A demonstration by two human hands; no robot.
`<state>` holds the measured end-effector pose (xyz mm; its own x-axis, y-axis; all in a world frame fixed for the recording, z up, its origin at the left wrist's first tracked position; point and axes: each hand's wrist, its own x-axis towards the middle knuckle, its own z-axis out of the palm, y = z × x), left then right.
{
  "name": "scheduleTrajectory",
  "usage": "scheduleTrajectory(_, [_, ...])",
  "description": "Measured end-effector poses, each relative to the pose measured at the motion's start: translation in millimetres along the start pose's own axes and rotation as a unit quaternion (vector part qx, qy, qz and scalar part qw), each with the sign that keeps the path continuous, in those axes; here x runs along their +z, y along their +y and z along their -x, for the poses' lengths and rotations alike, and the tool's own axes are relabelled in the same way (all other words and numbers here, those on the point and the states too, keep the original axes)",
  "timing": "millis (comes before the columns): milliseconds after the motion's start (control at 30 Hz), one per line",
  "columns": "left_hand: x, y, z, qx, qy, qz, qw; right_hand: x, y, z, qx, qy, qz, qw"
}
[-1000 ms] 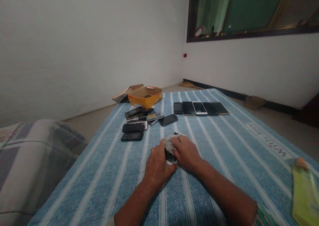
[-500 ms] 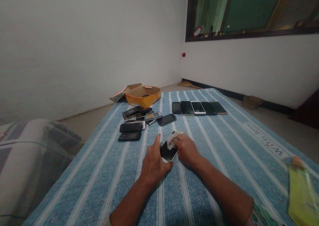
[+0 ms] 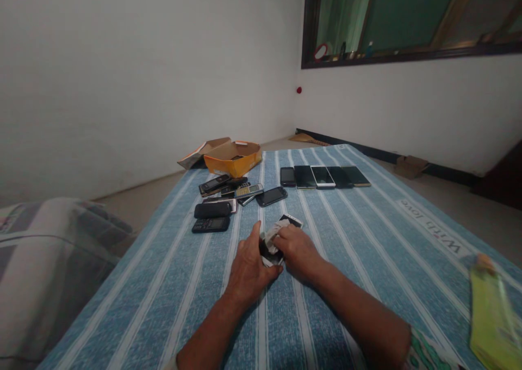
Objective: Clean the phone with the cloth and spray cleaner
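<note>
My left hand point(image 3: 248, 265) grips a smartphone point(image 3: 292, 220) with a dark screen and white edge, holding it by its near end just above the blue striped bedspread point(image 3: 367, 234). My right hand point(image 3: 297, 247) is closed on a small whitish cloth point(image 3: 271, 233) and presses it onto the phone's screen. Most of the phone is hidden under both hands; only its far corner and a bit of the screen show.
A heap of several old keypad phones point(image 3: 228, 193) lies ahead on the left. A neat row of several smartphones point(image 3: 324, 176) lies further back. An open orange cardboard box point(image 3: 233, 158) sits at the bed's far end. A yellow-green bottle point(image 3: 491, 315) lies at right, a folded blanket point(image 3: 53, 266) at left.
My right hand has slid the cloth back along the screen toward me, covering more of the phone. The left hand has kept its grip.
</note>
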<state>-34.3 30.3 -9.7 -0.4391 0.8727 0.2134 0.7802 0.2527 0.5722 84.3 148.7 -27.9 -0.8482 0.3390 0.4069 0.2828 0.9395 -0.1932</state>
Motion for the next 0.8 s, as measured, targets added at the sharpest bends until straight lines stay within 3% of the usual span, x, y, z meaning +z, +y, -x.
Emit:
scheduleTrajectory(133, [0.1,1,0,-0.016,-0.016,-0.018,1.0,-1,7,1,0.073,0.025,0.027,0.997])
scheduleTrajectory(333, [-0.2,0,-2,-0.016,0.011,-0.075,0.997,3,0,1,-0.004,0.001,0.009,1.0])
scheduleTrajectory(533, [-7.5,8,-2,-0.022,-0.025,-0.11,0.993,-1,24,-6,0.135,0.038,0.055,0.989])
scheduleTrajectory(800, [-0.7,19,-6,-0.047,-0.041,-0.189,0.98,8,-2,-9,0.015,0.017,0.027,0.999])
